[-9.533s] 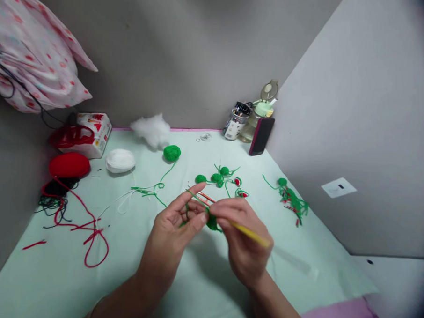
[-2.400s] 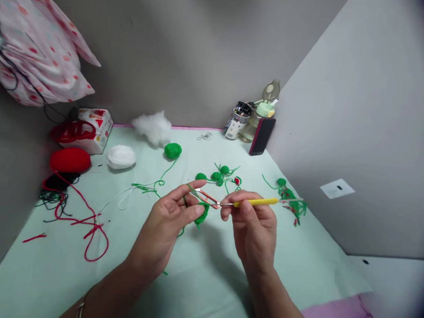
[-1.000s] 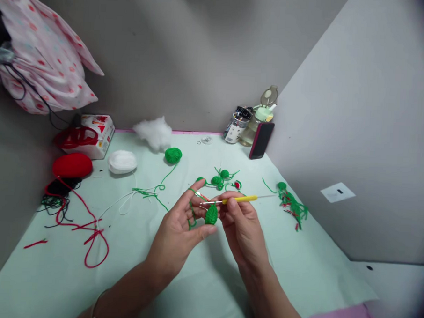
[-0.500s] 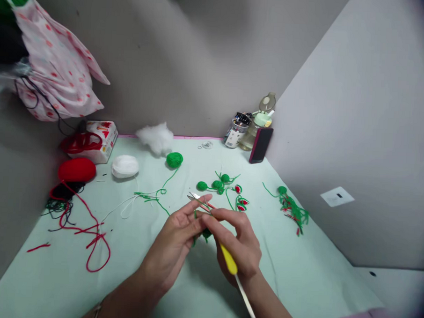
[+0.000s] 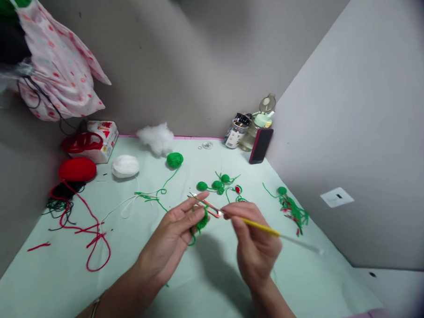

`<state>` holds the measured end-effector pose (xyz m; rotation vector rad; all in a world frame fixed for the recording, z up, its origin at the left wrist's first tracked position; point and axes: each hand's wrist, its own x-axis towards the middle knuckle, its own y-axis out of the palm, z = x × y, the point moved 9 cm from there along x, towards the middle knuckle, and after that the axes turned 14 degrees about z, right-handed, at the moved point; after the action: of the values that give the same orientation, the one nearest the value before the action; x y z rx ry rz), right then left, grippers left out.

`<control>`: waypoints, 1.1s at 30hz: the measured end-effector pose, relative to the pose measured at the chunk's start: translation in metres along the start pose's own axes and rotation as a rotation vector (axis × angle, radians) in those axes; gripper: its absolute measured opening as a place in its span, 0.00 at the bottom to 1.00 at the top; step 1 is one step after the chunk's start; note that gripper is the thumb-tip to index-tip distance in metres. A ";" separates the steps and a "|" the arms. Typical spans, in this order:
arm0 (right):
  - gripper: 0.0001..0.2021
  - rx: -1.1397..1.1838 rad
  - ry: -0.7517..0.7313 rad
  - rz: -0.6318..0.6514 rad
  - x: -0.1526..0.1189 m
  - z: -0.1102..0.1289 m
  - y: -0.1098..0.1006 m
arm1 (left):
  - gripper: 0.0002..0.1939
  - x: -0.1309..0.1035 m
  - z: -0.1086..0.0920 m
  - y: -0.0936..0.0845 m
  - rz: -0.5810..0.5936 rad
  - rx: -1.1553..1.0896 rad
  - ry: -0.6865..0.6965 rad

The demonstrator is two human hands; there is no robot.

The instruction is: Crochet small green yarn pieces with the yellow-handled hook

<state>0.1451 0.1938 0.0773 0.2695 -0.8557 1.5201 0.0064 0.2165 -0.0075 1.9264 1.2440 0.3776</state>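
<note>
My left hand [image 5: 175, 232] pinches a small green crocheted piece [image 5: 202, 220] between thumb and fingers, with a green strand hanging under it. In my right hand [image 5: 255, 240] is a crochet hook with a yellow handle [image 5: 260, 226]; its thin metal shaft points left toward the green piece. Whether the hook's tip touches the yarn is too small to tell. Small scissors with orange-red handles [image 5: 214, 214] lie on the table just behind the piece. Beyond them are several green crocheted balls [image 5: 217, 185] and a red-and-green piece [image 5: 238, 189].
At the left are a red yarn ball [image 5: 78, 169], a white yarn ball [image 5: 125, 166] and loose red yarn [image 5: 98, 236]. Behind sit a green yarn ball [image 5: 174, 160], white stuffing [image 5: 156, 139] and a phone [image 5: 261, 146]. Green tangled pieces [image 5: 294, 209] lie at the right.
My right hand has moved right, away from my left hand, and the hook has swung from steep to nearly level. The green piece and the scissors' handles show more now.
</note>
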 end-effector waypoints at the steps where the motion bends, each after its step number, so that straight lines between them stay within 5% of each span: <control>1: 0.14 0.084 0.046 -0.016 0.000 -0.006 -0.002 | 0.22 -0.001 -0.006 -0.003 -0.034 0.034 0.042; 5: 0.16 -0.049 -0.005 0.089 0.000 0.002 0.012 | 0.29 -0.005 -0.016 -0.002 -0.078 0.124 0.161; 8: 0.21 -0.215 -0.118 0.092 -0.004 0.014 0.013 | 0.28 -0.002 -0.002 0.006 0.011 0.021 0.037; 12: 0.13 0.180 0.091 -0.065 -0.002 -0.013 -0.009 | 0.23 -0.001 -0.004 0.002 0.001 -0.032 0.001; 17: 0.08 0.385 0.192 0.052 0.006 -0.026 0.011 | 0.22 -0.002 -0.012 0.003 -0.005 0.128 0.067; 21: 0.10 0.258 0.156 0.053 0.004 -0.017 0.014 | 0.20 -0.002 -0.005 0.007 0.022 0.140 0.064; 27: 0.20 -0.283 -0.070 0.156 -0.001 0.018 0.016 | 0.22 0.000 0.000 0.005 0.031 -0.003 0.007; 33: 0.12 0.171 0.116 0.001 0.003 -0.013 -0.002 | 0.24 -0.002 -0.009 -0.006 -0.063 0.053 0.071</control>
<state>0.1508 0.2039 0.0712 0.3021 -0.6356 1.5961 -0.0039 0.2202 -0.0058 1.9280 1.3701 0.3866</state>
